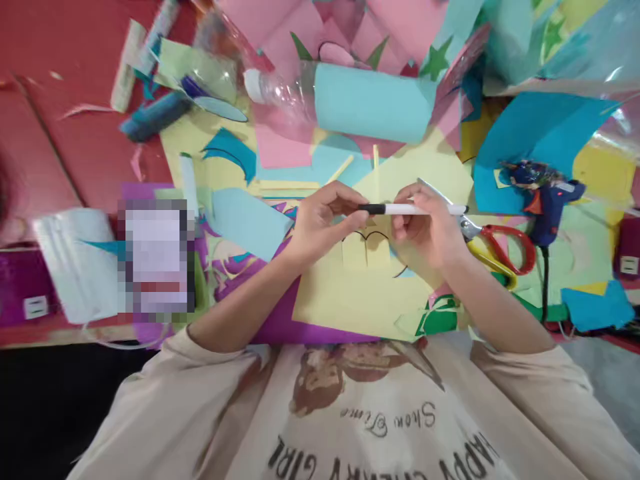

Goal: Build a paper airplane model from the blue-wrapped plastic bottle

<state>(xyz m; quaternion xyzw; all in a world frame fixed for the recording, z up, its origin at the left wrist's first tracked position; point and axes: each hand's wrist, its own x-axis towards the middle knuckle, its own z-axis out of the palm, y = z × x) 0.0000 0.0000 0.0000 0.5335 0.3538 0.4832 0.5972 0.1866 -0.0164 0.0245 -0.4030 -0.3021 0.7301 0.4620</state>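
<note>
While forearms [245, 300] angled inward, a marker [407, 209] was held level.
Left hand [320, 221] pinched the marker's longer black end [373, 209]; right hand [436, 230], fingers [399, 228] bent, gripped its white barrel [397, 209].

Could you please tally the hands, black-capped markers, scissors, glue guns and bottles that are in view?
Hands: 2, the left hand and the right hand
Black-capped marker: 1, held in both hands
Scissors with red and yellow handles: 1 pair
Blue glue gun: 1
Plastic bottle with light-blue paper around it: 1
Total: 6
</note>
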